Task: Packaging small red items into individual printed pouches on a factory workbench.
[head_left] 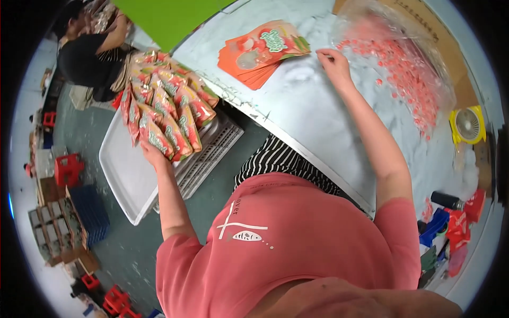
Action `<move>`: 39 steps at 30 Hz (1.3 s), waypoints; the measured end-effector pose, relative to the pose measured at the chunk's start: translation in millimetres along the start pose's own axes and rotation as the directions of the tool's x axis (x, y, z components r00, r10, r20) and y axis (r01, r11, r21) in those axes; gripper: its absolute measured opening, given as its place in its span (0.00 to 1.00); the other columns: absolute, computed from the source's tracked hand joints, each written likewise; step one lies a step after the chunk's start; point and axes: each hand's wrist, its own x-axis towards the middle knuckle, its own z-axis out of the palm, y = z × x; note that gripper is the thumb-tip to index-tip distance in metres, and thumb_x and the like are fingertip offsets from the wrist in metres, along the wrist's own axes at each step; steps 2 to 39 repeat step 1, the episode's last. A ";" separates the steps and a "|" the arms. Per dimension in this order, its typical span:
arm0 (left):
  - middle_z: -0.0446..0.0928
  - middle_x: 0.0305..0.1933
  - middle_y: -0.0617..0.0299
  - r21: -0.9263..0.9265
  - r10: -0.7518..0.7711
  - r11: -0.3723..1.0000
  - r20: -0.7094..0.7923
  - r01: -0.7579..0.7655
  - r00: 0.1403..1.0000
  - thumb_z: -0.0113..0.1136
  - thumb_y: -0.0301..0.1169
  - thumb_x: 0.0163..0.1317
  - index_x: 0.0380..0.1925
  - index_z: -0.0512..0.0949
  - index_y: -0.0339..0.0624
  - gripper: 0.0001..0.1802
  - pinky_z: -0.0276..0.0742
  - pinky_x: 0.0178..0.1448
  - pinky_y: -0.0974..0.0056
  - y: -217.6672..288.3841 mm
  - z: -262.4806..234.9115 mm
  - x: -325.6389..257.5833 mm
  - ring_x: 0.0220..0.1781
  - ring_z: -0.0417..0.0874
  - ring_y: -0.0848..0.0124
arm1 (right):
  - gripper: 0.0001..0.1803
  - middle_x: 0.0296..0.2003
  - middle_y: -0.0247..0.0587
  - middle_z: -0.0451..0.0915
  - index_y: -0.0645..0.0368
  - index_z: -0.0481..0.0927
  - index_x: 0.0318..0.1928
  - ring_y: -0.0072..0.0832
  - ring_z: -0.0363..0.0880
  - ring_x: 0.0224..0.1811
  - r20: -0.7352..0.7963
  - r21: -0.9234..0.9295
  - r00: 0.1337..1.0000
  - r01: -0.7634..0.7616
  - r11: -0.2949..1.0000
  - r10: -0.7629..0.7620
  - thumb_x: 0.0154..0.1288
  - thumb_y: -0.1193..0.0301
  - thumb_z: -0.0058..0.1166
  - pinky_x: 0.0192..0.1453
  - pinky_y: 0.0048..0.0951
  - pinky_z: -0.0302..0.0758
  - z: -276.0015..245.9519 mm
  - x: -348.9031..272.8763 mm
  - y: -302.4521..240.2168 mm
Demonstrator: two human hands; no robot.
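Filled orange-and-green pouches [167, 98] lie in overlapping rows on a white plastic tray [124, 180] to my left. My left hand [154, 153] is at the near end of the rows, its fingers closed at the lower edge of a pouch and partly hidden by it. On the white marbled table, a fanned stack of flat orange pouches [262, 50] lies at the far middle. My right hand [335, 64] hovers just right of that stack, apart from it. Its fingers are curled to a pinch; anything between them is too small to make out.
Small red wrapped pieces [403, 79] spill from a clear plastic bag [366, 21] at the table's right. A yellow fan [468, 125] stands near the right edge. More trays [204, 159] are stacked beneath the left one. A co-worker [87, 61] sits at the far left.
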 end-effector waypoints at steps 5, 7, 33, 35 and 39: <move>0.75 0.63 0.54 -0.160 0.100 0.984 0.150 -0.076 0.984 0.41 0.50 0.75 0.69 0.64 0.39 0.33 0.70 0.69 0.57 -19.2 -30.1 25.3 0.62 0.77 0.60 | 0.13 0.40 0.40 0.84 0.53 0.84 0.50 0.28 0.82 0.39 -0.037 -0.150 0.988 0.144 0.978 -0.151 0.69 0.63 0.57 0.49 0.30 0.78 10.2 13.7 12.1; 0.75 0.63 0.54 -0.160 0.100 0.984 0.150 -0.076 0.984 0.41 0.50 0.75 0.69 0.64 0.39 0.33 0.70 0.69 0.57 -19.2 -30.1 25.3 0.62 0.77 0.60 | 0.13 0.40 0.40 0.84 0.53 0.84 0.50 0.28 0.82 0.39 -0.037 -0.150 0.988 0.144 0.978 -0.151 0.69 0.63 0.57 0.49 0.30 0.78 10.2 13.7 12.1; 0.75 0.63 0.54 -0.160 0.100 0.984 0.150 -0.076 0.984 0.41 0.50 0.75 0.69 0.64 0.39 0.33 0.70 0.69 0.57 -19.2 -30.1 25.3 0.62 0.77 0.60 | 0.13 0.40 0.40 0.84 0.53 0.84 0.50 0.28 0.82 0.39 -0.037 -0.150 0.988 0.144 0.978 -0.151 0.69 0.63 0.57 0.49 0.30 0.78 10.2 13.7 12.1; 0.75 0.63 0.54 -0.160 0.100 0.984 0.150 -0.076 0.984 0.41 0.50 0.75 0.69 0.64 0.39 0.33 0.70 0.69 0.57 -19.2 -30.1 25.3 0.62 0.77 0.60 | 0.13 0.40 0.40 0.84 0.53 0.84 0.50 0.28 0.82 0.39 -0.037 -0.150 0.988 0.144 0.978 -0.151 0.69 0.63 0.57 0.49 0.30 0.78 10.2 13.7 12.1; 0.75 0.63 0.54 -0.160 0.100 0.984 0.150 -0.076 0.984 0.41 0.50 0.75 0.69 0.64 0.39 0.33 0.70 0.69 0.57 -19.2 -30.1 25.3 0.62 0.77 0.60 | 0.13 0.40 0.40 0.84 0.53 0.84 0.50 0.28 0.82 0.39 -0.037 -0.150 0.988 0.144 0.978 -0.151 0.69 0.63 0.57 0.49 0.30 0.78 10.2 13.7 12.1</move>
